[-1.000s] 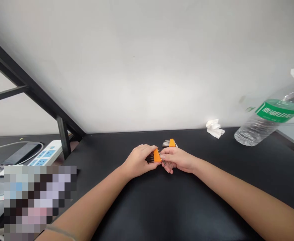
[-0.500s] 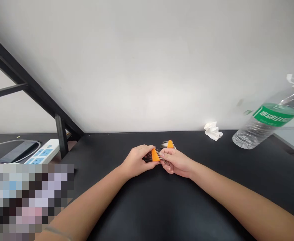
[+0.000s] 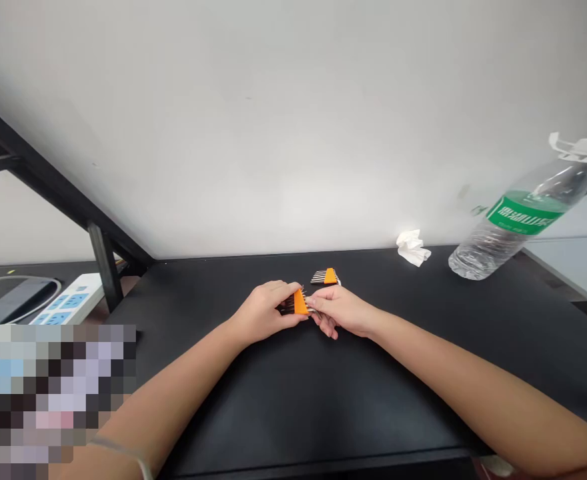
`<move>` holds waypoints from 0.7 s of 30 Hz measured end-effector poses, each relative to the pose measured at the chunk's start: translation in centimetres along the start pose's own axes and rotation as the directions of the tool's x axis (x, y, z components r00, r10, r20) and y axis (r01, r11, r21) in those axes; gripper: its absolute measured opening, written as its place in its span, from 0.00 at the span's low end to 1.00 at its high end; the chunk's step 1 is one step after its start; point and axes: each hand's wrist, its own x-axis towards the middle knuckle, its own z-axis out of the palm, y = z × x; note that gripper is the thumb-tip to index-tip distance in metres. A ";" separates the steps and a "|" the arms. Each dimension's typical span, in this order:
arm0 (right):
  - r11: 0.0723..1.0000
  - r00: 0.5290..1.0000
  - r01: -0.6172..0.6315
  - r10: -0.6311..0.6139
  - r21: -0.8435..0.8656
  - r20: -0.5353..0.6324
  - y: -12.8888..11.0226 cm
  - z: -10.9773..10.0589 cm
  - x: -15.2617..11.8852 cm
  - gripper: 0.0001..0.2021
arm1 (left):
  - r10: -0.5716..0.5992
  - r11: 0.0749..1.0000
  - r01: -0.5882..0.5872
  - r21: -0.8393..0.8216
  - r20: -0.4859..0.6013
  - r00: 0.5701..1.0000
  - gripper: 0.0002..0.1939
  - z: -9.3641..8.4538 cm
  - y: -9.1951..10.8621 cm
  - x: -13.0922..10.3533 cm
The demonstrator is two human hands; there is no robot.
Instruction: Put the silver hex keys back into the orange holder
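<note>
Currently | left fingers [image 3: 293, 321] grip orange holder [image 3: 301, 303] over counter [image 3: 273, 393]; right fingers [image 3: 322, 304] pinch metal rods [image 3: 315, 311] at its three o'clock | probably light, stiff, rods slick; best held by orange edges | second orange set [image 3: 330, 275] near, one-to-two o'clock

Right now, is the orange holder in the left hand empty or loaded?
At least partly loaded: metal rods protrude from the orange holder; whether full, cannot tell.
</note>
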 end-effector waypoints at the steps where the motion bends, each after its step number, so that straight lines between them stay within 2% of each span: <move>1: 1.000 1.000 0.006 -0.006 -0.002 -0.026 0.1 0.1 0.0 0.25 | -0.015 1.000 0.016 -0.011 0.007 1.000 0.17 -0.1 0.0 0.0; 5: 0.995 0.995 0.046 -0.038 0.089 -0.093 0.4 0.7 0.0 0.24 | -0.078 0.996 0.078 -0.051 0.017 0.997 0.14 -0.4 0.1 0.2; 10: 0.965 0.996 0.077 -0.061 0.252 -0.070 0.3 0.8 -0.1 0.23 | -0.118 0.984 0.120 -0.134 0.018 0.993 0.12 -0.5 0.5 0.5; 18: 0.993 0.997 0.050 -0.055 0.110 0.046 0.3 -0.7 0.1 0.24 | -0.114 0.979 0.115 -0.168 0.014 0.993 0.12 -0.4 0.6 0.5; 21: 0.991 0.997 0.083 -0.083 0.102 -0.012 0.4 -0.7 0.1 0.23 | -0.119 0.981 0.119 -0.151 0.007 0.993 0.12 -0.6 0.3 0.4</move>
